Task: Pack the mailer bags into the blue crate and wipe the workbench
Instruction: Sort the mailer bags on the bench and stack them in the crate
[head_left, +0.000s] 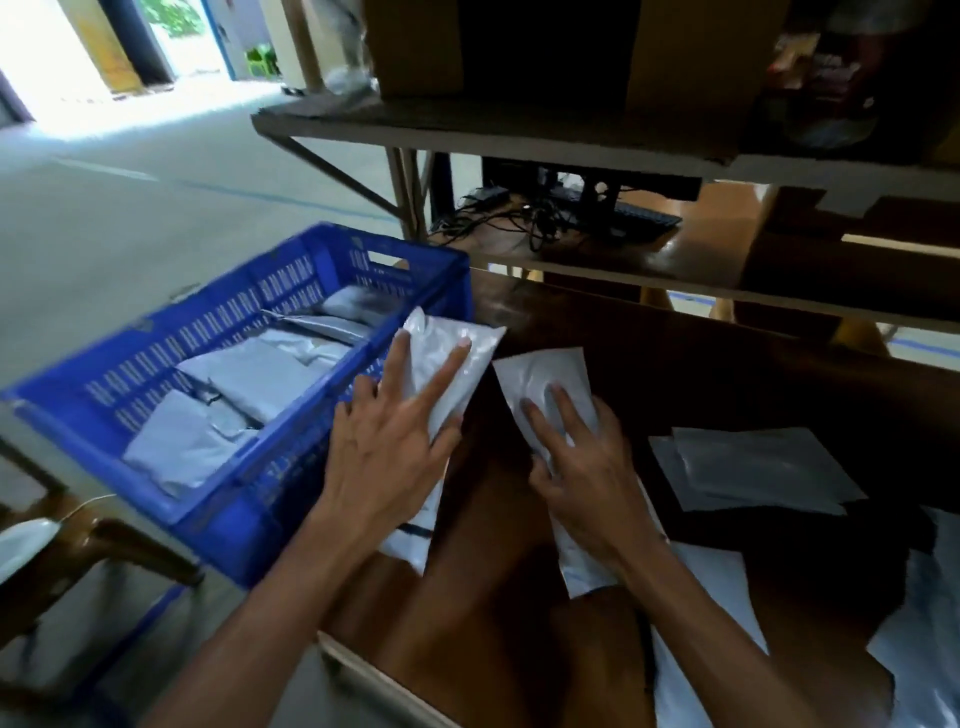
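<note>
Blue slatted plastic marks the crate (156, 374), which stands just off the left edge of the workbench (675, 364) and already holds several grey-white packed mailer bags (249, 379); what carries it I cannot make out. The person's left hand (389, 447) lies on a filled mailer bag (452, 343) with fingers straight and splayed. That bag is tilted across the crate's wall nearest the bench, part over the crate and part hanging back toward the bench. Whether the thumb is tucked beneath it is hidden. The right hand (587, 473) covers a second mailer bag (540, 374) near the workbench's left edge, fingers bent over it and thumb hooked at its side, which reads as a hold. The worry, to my eye, is the gap: slick film under a flat palm could slide off the wall and drop between crate and bench. Leaning on that wall might also tip the crate if its footing is poor. Flat mailers (753, 467) lie toward the right edge, where a careless wipe would sweep them off.
</note>
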